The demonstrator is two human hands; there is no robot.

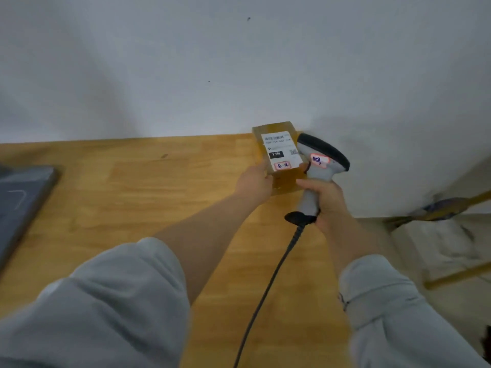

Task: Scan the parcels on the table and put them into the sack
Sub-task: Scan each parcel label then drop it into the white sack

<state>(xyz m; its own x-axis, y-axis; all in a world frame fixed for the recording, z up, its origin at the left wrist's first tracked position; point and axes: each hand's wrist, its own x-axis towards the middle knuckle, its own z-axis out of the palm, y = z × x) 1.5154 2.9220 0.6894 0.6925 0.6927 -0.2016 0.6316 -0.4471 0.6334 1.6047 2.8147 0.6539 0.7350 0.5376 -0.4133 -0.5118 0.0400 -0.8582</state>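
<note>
So left hand (pixel 253 181) grips the parcel (pixel 277 152), right hand (pixel 328 200) clutches the scanner (pixel 320 166); scanning step, I'd say, next it's aim at the label (pixel 280 150).

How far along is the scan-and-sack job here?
Done: nothing visibly bagged. In hand: the left hand holds a labelled parcel, the right hand grips the scanner right beside its label. Left: putting this parcel into the sack; whitish fabric right of the table may be it.

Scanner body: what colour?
Light grey scanner with a black top and black base, gripped by the right hand; shows best in the head view.
</note>
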